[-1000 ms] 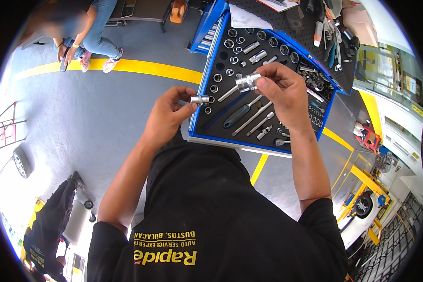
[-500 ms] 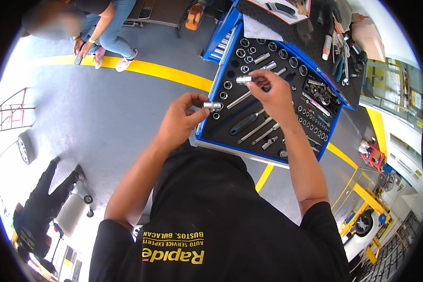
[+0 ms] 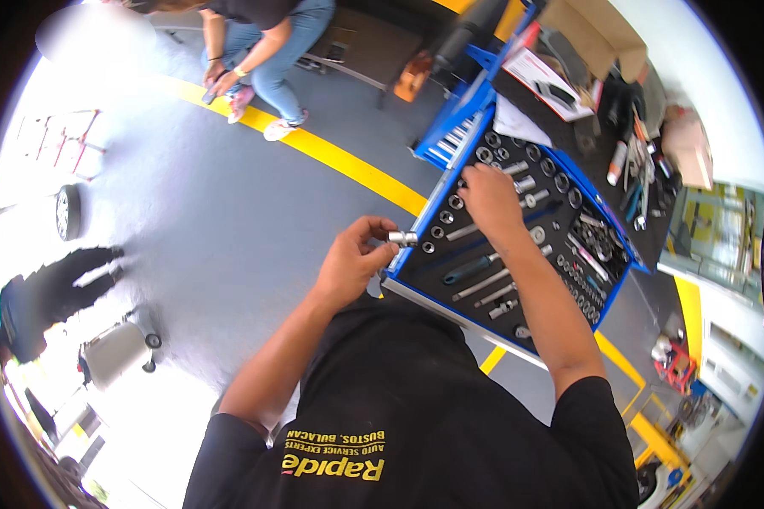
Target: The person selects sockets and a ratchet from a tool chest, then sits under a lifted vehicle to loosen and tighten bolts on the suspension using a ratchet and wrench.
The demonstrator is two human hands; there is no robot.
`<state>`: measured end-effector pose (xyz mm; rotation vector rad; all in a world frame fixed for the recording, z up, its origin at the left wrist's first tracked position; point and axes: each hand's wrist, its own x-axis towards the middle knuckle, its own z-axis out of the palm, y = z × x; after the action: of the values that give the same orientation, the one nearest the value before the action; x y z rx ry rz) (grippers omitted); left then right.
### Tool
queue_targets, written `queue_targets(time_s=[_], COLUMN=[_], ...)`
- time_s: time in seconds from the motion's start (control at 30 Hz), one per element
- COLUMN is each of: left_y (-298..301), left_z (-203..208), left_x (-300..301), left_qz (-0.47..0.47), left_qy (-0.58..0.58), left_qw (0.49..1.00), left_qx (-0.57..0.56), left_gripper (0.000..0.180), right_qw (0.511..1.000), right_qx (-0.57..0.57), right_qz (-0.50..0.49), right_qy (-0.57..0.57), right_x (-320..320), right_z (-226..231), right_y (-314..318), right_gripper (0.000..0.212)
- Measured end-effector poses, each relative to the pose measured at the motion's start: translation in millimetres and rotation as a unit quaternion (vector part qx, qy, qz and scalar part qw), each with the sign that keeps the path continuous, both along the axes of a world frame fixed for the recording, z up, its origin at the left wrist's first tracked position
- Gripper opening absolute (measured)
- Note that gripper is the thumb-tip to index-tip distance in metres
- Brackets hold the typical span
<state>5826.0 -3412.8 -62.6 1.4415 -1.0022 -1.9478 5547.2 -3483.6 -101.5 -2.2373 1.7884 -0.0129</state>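
Observation:
My left hand (image 3: 352, 264) pinches a short chrome socket (image 3: 402, 238) between thumb and fingers, beside the left edge of an open blue tool drawer (image 3: 450, 307). Over the drawer's upper left part, my right hand (image 3: 491, 200) reaches down with its fingers curled against the black foam insert. Whatever is in those fingertips is hidden behind the hand. Round chrome sockets (image 3: 446, 217) stand in a column below it. Longer sockets, extension bars, a ratchet with a dark teal handle (image 3: 470, 270) and rows of small sockets (image 3: 579, 297) fill the insert.
Behind the drawer, a dark bench top holds a white box (image 3: 552, 83), pliers and other hand tools (image 3: 643, 191). A seated person (image 3: 267, 51) holds a phone at the upper left. Another person (image 3: 51, 293) is at the far left, near a loose wheel (image 3: 68, 212).
My right hand has lowered its socket to the foam insert, where it no longer shows. My left hand keeps its socket near the drawer edge. The whole view has shifted and turned.

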Motion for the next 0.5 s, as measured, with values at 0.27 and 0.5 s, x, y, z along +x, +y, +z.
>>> queue_targets(time_s=[0.27,0.5], left_y=[41,53], left_z=[4,-7], left_x=[53,105], left_qz=[0.127,0.205], left_qy=[-0.09,-0.006], left_qw=[0.984,0.975], left_qx=[-0.081,-0.085], left_gripper=[0.036,0.037], right_qw=[0.951,0.95], right_qx=[0.009,0.067], right_qz=[-0.103,0.151], right_qy=[-0.29,-0.265], right_x=[20,120], right_z=[22,-16], right_y=[76,154], right_gripper=[0.038,0.03])
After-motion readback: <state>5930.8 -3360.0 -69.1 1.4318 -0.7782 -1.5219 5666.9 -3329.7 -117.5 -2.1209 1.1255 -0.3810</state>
